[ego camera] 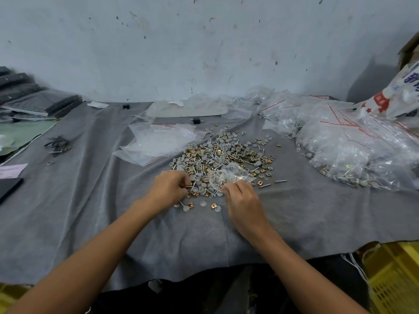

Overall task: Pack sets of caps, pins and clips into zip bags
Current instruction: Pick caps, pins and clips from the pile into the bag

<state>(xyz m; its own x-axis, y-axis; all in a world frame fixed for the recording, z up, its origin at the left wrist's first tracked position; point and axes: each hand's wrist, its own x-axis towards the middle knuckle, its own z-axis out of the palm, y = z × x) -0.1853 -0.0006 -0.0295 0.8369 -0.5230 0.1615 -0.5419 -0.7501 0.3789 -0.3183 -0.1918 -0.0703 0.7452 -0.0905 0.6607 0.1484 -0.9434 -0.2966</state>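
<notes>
A grey-clothed table [90, 211] carries a heap of filled bags [353, 150] at right. At its centre lies a loose pile [226, 155] of caps, pins and clips, with empty zip bags [158, 141] just left of it. At the pile's near edge, the left hand [169, 189] curls round small parts [187, 186]. The right hand [243, 200] pinches a small clear zip bag [229, 176].

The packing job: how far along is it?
Done: a big heap of filled bags on the right. In hand: the right hand pinches a small bag while the left hand picks at the loose pile of caps, pins and clips. Left: that pile and a stack of empty bags.
</notes>
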